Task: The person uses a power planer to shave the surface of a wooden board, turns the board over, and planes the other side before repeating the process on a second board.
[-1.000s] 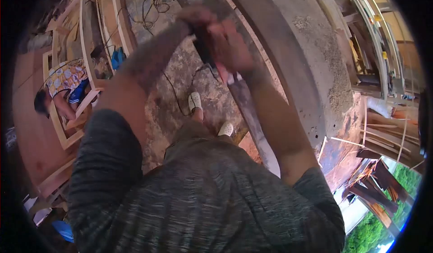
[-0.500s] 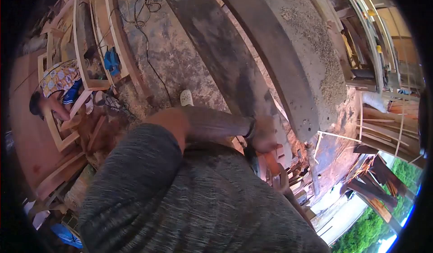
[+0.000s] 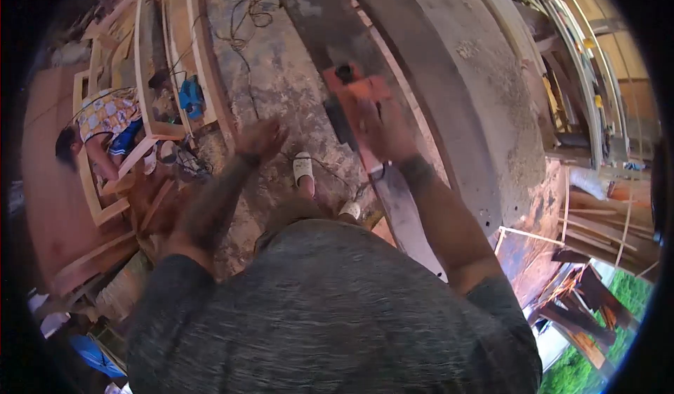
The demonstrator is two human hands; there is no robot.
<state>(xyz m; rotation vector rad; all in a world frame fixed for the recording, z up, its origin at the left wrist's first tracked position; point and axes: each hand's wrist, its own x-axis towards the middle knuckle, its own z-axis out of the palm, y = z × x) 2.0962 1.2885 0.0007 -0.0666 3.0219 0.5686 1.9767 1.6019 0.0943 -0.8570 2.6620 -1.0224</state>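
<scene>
A red-orange electric hand planer (image 3: 357, 124) with a dark base side lies on a long dark wooden plank (image 3: 309, 22). My right hand (image 3: 387, 133) is on the planer's top handle, its fingers closed around it though smeared by motion. To the left, my left hand (image 3: 261, 140) hangs in the air above the floor, fingers loosely apart, holding nothing. A power cord (image 3: 326, 166) curves over the floor near the rear of the planer.
A second dark plank (image 3: 421, 64) runs alongside. On the left, a person (image 3: 109, 124) bends among pale wooden frames (image 3: 147, 64), near a blue tool (image 3: 190, 98). Coiled cord (image 3: 246, 22) lies on the floor. Sawdust and stacked timber are at the right.
My left hand has moved from the lower right, near the orange tool, back to the left. The planer is now farther forward on the plank, with my right hand on it.
</scene>
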